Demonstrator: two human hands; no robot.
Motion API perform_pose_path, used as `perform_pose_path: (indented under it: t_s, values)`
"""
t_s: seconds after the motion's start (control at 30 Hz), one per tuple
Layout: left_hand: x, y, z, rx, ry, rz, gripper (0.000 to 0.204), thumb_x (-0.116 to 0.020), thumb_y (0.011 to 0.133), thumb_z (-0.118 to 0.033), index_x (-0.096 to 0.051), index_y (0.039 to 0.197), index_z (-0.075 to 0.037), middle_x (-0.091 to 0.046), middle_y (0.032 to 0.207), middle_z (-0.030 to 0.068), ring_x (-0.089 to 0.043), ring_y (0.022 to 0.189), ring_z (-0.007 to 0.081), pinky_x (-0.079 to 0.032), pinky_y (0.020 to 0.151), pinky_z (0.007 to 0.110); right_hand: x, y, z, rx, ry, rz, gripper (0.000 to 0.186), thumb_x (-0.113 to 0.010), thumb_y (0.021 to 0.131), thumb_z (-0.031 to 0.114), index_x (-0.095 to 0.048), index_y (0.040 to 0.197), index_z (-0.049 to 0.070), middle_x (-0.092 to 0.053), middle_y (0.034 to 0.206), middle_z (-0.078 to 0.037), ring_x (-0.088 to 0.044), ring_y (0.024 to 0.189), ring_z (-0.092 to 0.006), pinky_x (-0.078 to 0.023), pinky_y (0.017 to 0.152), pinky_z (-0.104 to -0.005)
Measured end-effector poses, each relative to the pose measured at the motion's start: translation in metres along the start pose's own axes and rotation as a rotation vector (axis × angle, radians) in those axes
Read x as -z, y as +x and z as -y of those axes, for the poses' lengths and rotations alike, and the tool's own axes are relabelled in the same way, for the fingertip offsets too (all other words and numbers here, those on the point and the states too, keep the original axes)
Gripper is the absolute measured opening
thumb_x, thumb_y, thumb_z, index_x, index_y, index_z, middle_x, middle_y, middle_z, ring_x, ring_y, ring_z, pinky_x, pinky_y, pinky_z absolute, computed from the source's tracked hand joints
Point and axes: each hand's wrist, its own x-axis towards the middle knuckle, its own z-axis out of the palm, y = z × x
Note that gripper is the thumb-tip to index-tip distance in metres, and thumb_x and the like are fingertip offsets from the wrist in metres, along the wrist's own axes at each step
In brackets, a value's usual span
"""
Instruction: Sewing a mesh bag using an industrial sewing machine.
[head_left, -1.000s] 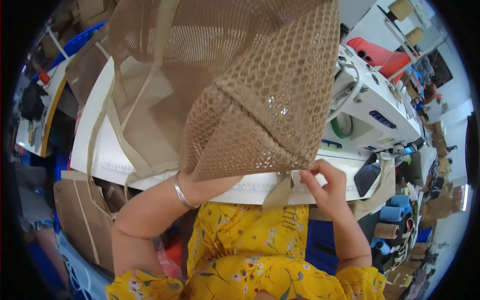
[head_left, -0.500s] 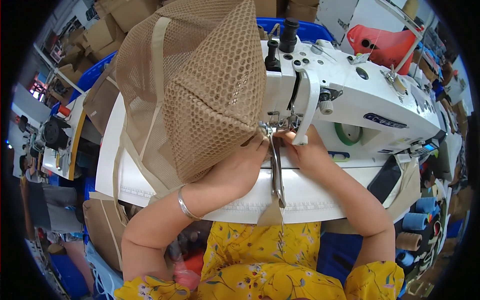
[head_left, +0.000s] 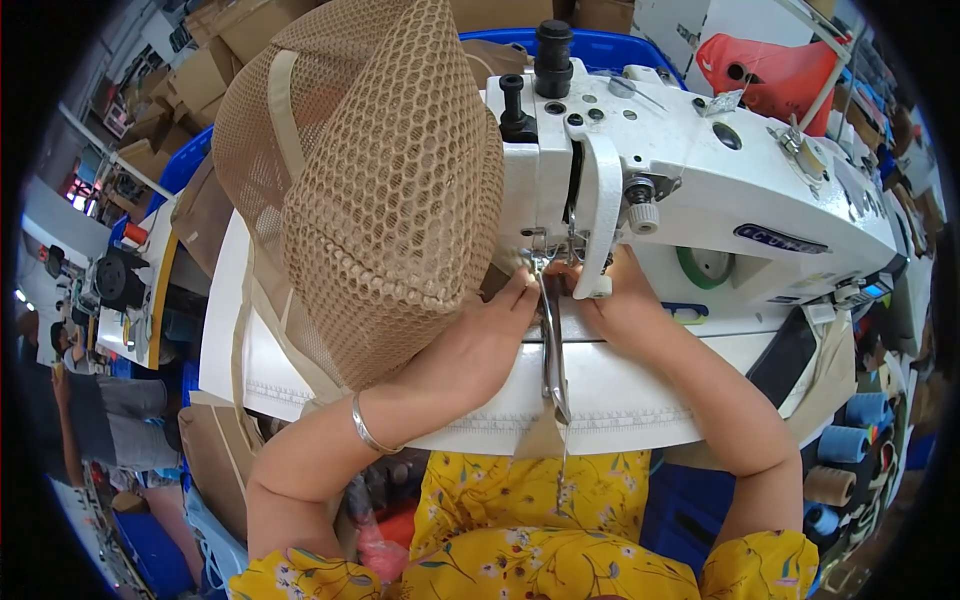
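Note:
A tan mesh bag [head_left: 390, 190] stands bunched up to the left of the needle of a white sewing machine [head_left: 690, 165]. My left hand [head_left: 495, 325] presses its fingers together at the bag's lower edge, close beside the presser foot. On the other side of the foot, my right hand [head_left: 625, 300] has its fingers drawn together; a white lever partly covers them, and what they pinch is hidden. Between both hands runs a long metal binding guide [head_left: 552, 350], pointing toward me. A strip of tan tape [head_left: 541, 436] hangs at its near end.
A dark phone [head_left: 782, 352] lies on the right of the white table [head_left: 640, 390]. Spools of thread [head_left: 843, 443] stand farther right. Behind the machine are a blue bin [head_left: 630, 62] and a red bag [head_left: 755, 70]. Cardboard boxes are piled at the back left.
The mesh bag has shifted a little left and its near face bulges rounder. Both hands stay beside the presser foot. The whole view has tilted slightly.

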Motion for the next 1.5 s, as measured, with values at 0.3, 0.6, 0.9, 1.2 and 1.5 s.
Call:
perform_pose_path:
  t_s: [0.3, 0.6, 0.9, 1.2, 1.5]
  values:
    - [-0.002, 0.004, -0.003, 0.004, -0.096, -0.048, 0.062, -0.045, 0.08, 0.003, -0.038, 0.142, -0.001, -0.047, 0.139, 0.0182, -0.062, 0.084, 0.0368, -0.054, 0.076, 0.046, -0.003, -0.005, -0.003, 0.065, -0.072, -0.044, 0.009, -0.064, 0.078, 0.009, -0.068, 0.086, 0.011, -0.057, 0.089, -0.016, -0.052, 0.093, -0.0373, -0.044, 0.082, -0.0463]
    - [0.011, 0.008, -0.006, 0.043, -0.136, 0.084, 0.052, -0.043, 0.081, 0.001, -0.044, 0.134, 0.005, -0.043, 0.142, 0.0239, -0.062, 0.094, 0.0414, -0.051, 0.087, 0.047, -0.005, -0.006, -0.005, 0.135, -0.144, -0.121, 0.007, -0.065, 0.076, 0.01, -0.066, 0.082, 0.006, -0.059, 0.083, -0.014, -0.055, 0.093, -0.0369, -0.045, 0.084, -0.0463]
    - [0.009, 0.01, -0.005, 0.039, -0.112, 0.097, 0.053, -0.041, 0.084, 0.0, -0.04, 0.137, 0.007, -0.041, 0.145, 0.0241, -0.06, 0.103, 0.0416, -0.049, 0.093, 0.046, -0.001, -0.004, 0.003, 0.173, -0.117, -0.124, 0.012, -0.059, 0.082, 0.011, -0.067, 0.092, 0.009, -0.064, 0.089, -0.013, -0.055, 0.093, -0.0371, -0.044, 0.085, -0.0473]
    - [0.014, 0.012, -0.008, 0.058, -0.077, 0.137, 0.052, -0.04, 0.085, -0.001, -0.039, 0.137, 0.006, -0.041, 0.145, 0.0234, -0.061, 0.101, 0.0408, -0.05, 0.091, 0.047, 0.003, -0.004, 0.008, 0.163, -0.123, -0.131, 0.013, -0.059, 0.088, 0.017, -0.067, 0.095, 0.01, -0.064, 0.093, -0.014, -0.055, 0.096, -0.0377, -0.044, 0.087, -0.0471]
    - [0.004, 0.013, -0.007, 0.057, -0.152, 0.026, 0.043, -0.04, 0.087, -0.001, -0.042, 0.13, 0.005, -0.044, 0.141, 0.0248, -0.061, 0.098, 0.0415, -0.051, 0.087, 0.049, 0.003, -0.003, 0.009, 0.176, -0.12, -0.135, 0.009, -0.061, 0.083, 0.012, -0.066, 0.089, 0.008, -0.063, 0.089, -0.014, -0.056, 0.093, -0.0384, -0.045, 0.083, -0.0473]
